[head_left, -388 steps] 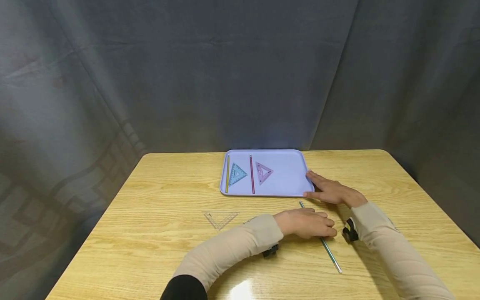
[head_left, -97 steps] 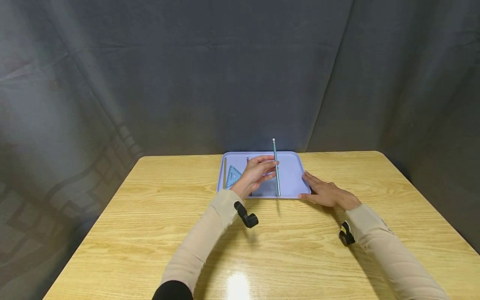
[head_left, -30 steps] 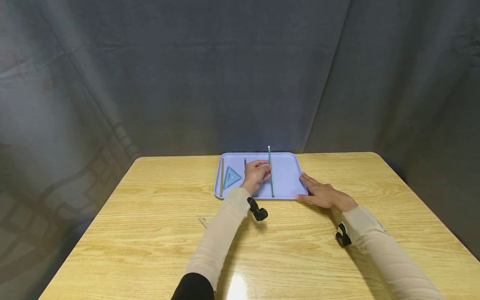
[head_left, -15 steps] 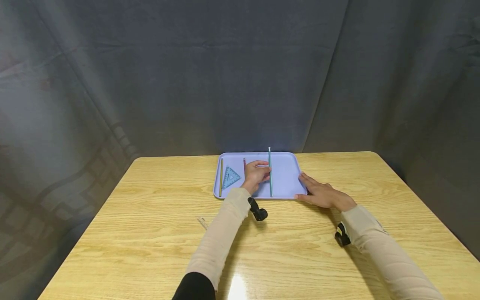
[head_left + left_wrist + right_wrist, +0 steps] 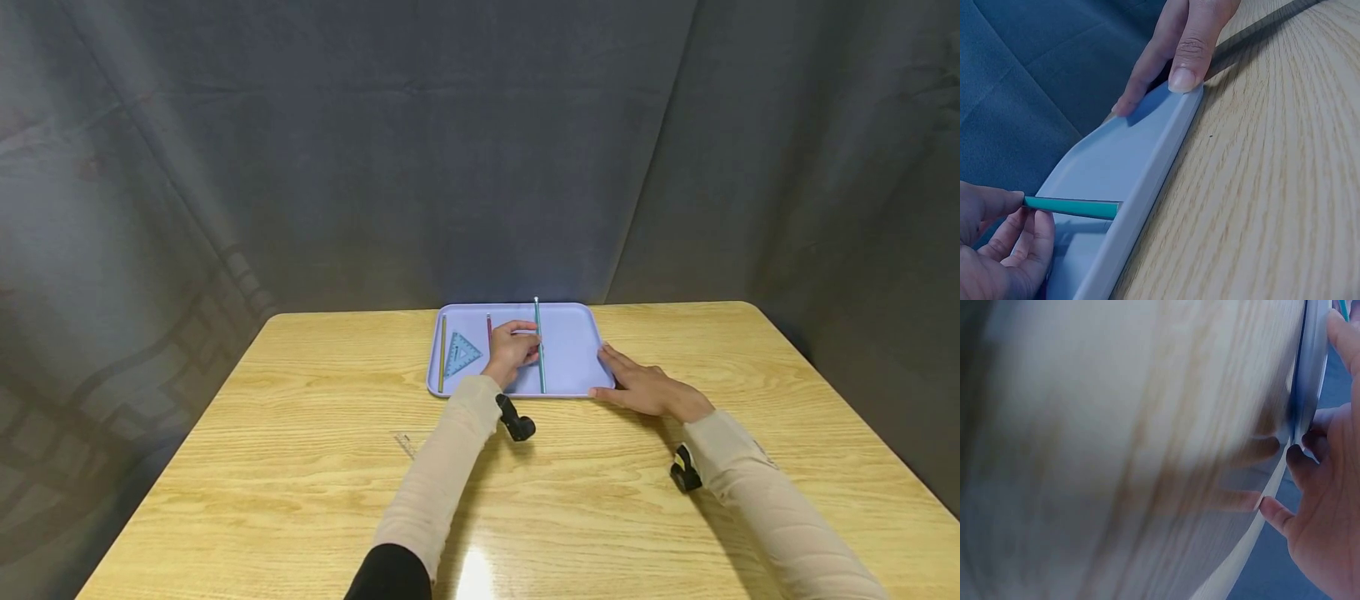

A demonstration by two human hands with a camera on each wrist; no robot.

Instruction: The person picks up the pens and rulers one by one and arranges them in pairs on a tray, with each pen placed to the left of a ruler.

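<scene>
Teal pencil (image 5: 539, 350) pinched in left hand (image 5: 512, 353), low over lavender tray (image 5: 573, 350); tray corner steadied by flat, straight-fingered right hand (image 5: 637, 386) against sliding.

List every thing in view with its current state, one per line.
Teal pencil: pinched by the left hand, lengthwise over the tray.
Left hand: holds the teal pencil.
Right hand: fingers straight, on the tray's right corner.
Tray: flat on the table.
Yellow pencil: lying in the tray.
Blue set square: flat in the tray.
Red pencil: in the tray, partly hidden.
</scene>
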